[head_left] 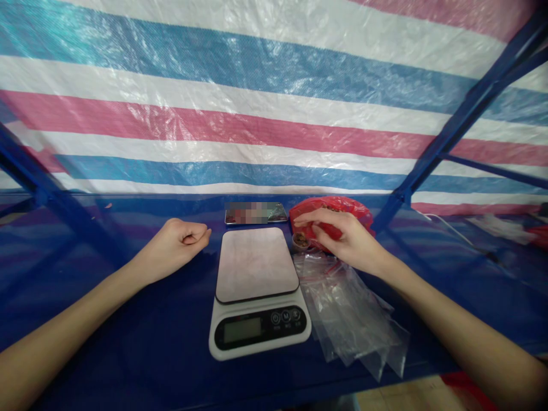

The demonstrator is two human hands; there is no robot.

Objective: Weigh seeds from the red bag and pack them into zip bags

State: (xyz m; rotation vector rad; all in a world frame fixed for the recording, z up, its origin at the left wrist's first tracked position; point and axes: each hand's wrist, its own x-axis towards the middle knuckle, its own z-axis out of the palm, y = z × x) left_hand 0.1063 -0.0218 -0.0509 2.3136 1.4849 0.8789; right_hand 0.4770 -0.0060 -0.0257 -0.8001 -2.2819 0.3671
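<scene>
My left hand is curled into a fist just left of a white kitchen scale, with nothing showing in it. The scale's plate is bare and its display looks blank. On the other side, my right hand reaches over a red plastic bag, fingers stretched out and thumb apart. Below those fingertips is a small round cup with brown bits in it; I cannot tell whether the hand touches it. Several clear zip bags lie fanned out beside the scale, partly under my right wrist.
A phone lies behind the scale, its screen blurred. Everything stands on a dark blue table. Blue metal struts rise at both sides, and a striped plastic sheet hangs behind. A white cable and crumpled plastic are at the far right.
</scene>
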